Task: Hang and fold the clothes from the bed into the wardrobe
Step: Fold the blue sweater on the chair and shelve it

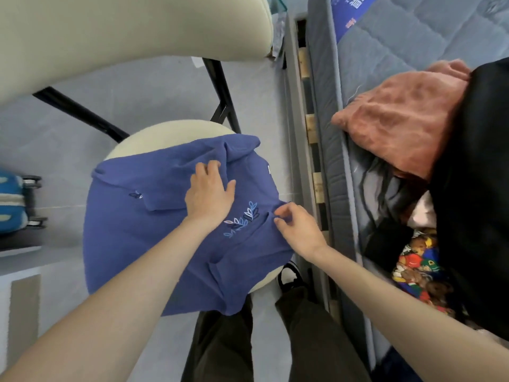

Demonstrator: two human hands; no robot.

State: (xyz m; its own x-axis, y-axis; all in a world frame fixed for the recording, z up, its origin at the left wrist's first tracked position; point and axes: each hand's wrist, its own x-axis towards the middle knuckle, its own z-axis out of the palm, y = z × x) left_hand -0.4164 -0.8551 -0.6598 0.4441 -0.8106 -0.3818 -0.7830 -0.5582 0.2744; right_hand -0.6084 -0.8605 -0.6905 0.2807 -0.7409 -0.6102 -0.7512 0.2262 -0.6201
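Folding looks barely begun: blue embroidered cotton shirt (124, 230) lies on the round cream stool (132, 142), left hand (210, 194) pressing it open-fingered, right hand (298, 228) pinching its edge. Rust-pink fuzzy garment (399, 114) and black garment (482, 188) wait on the grey quilted bed (413, 37).

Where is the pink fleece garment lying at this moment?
The pink fleece garment lies upper right in the head view, on the grey mattress, its right edge against a black garment.

We count one left hand (209, 194), one right hand (300, 230), one blue shirt (124, 238), one cream chair (165, 136), one bed (413, 31), and on it one pink garment (399, 119), one black garment (482, 188) and one cartoon-print cloth (418, 268).
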